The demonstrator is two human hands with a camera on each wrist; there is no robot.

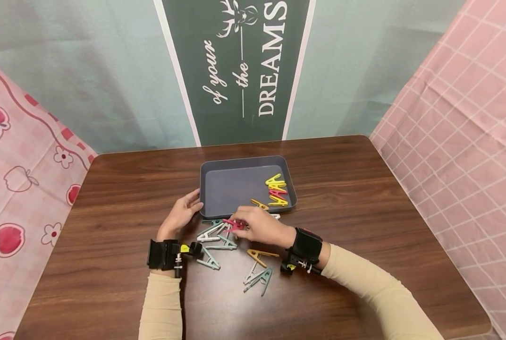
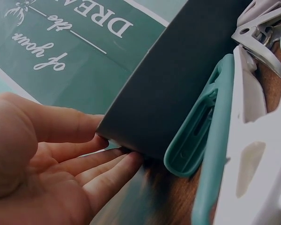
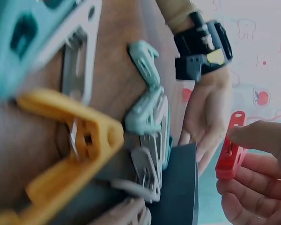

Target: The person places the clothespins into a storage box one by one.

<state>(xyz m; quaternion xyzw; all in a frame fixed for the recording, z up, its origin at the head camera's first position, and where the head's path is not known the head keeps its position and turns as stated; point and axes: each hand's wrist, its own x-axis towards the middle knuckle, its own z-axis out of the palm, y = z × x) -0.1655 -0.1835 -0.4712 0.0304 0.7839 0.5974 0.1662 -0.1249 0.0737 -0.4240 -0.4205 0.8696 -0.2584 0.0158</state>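
Note:
My right hand (image 1: 259, 226) pinches a red clothespin (image 3: 230, 152) between thumb and fingers, over the front edge of the grey tray (image 1: 240, 182). In the right wrist view the clothespin stands apart from the other pins. My left hand (image 1: 181, 215) is at the tray's front left corner, its thumb and fairly straight fingertips touching the outside. Just in front of the tray lie green clothespins (image 1: 210, 259) and white clothespins (image 1: 210, 234). Inside, along the right side, several yellow clothespins (image 1: 278, 201) lie with a red one (image 1: 277, 192); an orange clothespin (image 1: 259, 204) is at the front rim.
Nearer to me on the wooden table (image 1: 342, 198) are an orange-yellow clothespin (image 1: 259, 256), a white one and a green clothespin (image 1: 263, 282). Behind the table hangs a green curtain (image 1: 121, 85) with lettering. Pink patterned cloths (image 1: 461, 123) hang at both sides.

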